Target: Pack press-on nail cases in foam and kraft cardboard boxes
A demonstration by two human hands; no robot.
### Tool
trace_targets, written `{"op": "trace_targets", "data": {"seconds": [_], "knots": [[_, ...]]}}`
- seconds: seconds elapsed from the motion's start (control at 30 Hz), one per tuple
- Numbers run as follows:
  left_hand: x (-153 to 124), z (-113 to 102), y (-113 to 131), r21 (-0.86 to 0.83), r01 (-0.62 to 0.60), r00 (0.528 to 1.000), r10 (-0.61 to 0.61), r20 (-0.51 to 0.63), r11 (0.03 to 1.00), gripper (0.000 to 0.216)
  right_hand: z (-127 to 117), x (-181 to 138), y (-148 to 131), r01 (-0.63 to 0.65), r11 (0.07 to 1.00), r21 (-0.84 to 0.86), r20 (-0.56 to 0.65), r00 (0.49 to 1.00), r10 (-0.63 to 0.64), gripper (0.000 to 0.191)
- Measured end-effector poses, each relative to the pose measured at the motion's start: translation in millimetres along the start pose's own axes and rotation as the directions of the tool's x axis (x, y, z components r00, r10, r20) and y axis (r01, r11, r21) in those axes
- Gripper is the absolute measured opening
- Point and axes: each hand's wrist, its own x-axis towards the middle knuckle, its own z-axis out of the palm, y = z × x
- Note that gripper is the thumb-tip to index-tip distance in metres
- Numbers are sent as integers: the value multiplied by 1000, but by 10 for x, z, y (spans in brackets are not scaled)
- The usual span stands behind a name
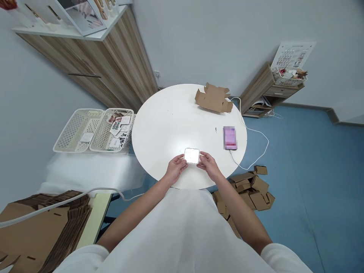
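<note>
Both my hands hold a small white square card (191, 155) with a dotted rim, just above the near edge of the round white table (170, 121). My left hand (175, 169) pinches its left side with curled fingers. My right hand (207, 163) grips its right side the same way. The card's face is glared out by light, so I cannot read it.
An unfolded cardboard box (214, 98) lies at the table's far side. A phone (230, 137) on a white cable lies to the right. Two white baskets (95, 130) with small cards stand left. Folded boxes (250, 187) lie on the blue floor; flat cardboard (42, 227) is stacked at lower left.
</note>
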Motion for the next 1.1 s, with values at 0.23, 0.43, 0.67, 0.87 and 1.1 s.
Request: {"op": "trace_targets", "data": {"seconds": [0.23, 0.43, 0.67, 0.87, 1.1], "knots": [[19, -27, -13, 143, 13, 1000, -16, 19, 990, 42, -10, -63, 38, -37, 994, -100, -50, 998, 33, 30], [33, -46, 4, 390, 11, 1000, -6, -14, 921, 35, -78, 7, 84, -31, 993, -117, -62, 998, 24, 35], [58, -40, -23, 380, -8, 1000, 17, -19, 925, 33, -89, 69, 123, -35, 990, -138, -63, 998, 26, 32], [33, -48, -37, 423, 20, 999, -7, -31, 906, 34, -77, 57, 99, -65, 990, -125, -46, 997, 60, 29], [-72, 15, -71, 611, -187, 951, 298, -85, 769, 35, 17, 0, 75, 26, 970, -243, -104, 993, -53, 31]]}}
